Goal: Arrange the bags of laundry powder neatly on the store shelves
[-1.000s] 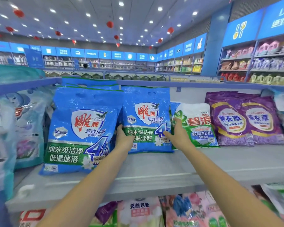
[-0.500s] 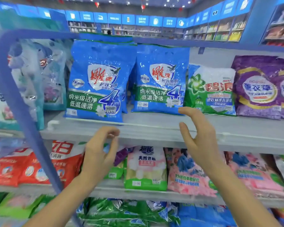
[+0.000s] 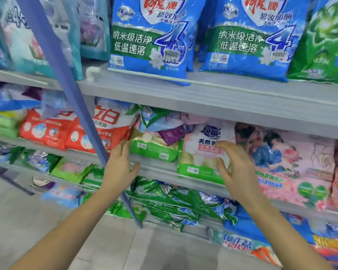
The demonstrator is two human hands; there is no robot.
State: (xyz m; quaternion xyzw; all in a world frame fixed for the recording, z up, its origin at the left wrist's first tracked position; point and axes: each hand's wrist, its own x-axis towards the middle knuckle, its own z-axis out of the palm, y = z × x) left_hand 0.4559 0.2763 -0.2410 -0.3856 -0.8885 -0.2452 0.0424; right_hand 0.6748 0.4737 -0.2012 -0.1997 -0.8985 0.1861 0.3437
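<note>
On the middle shelf (image 3: 158, 169) the pink and white bag (image 3: 201, 152) stands upright, label facing out, the right hand (image 3: 237, 172) before it with loosely curved fingers gripping nothing, the left hand (image 3: 119, 165) open and empty beside a flat green bag (image 3: 154, 151).

Three shelves (image 3: 222, 94) in view. Top: two blue bags (image 3: 150, 41) in front, more behind, count unclear; one green bag (image 3: 324, 47); teal bags (image 3: 94, 36) too blurred to count. Middle: three red bags (image 3: 45, 131), one white-pink bag (image 3: 199, 158) upright, one green-edged bag (image 3: 154, 148) lying flat, one purple pouch (image 3: 172, 133), two pink floral bags (image 3: 293, 162). Lower green heap (image 3: 170, 197): too jumbled to count.
</note>
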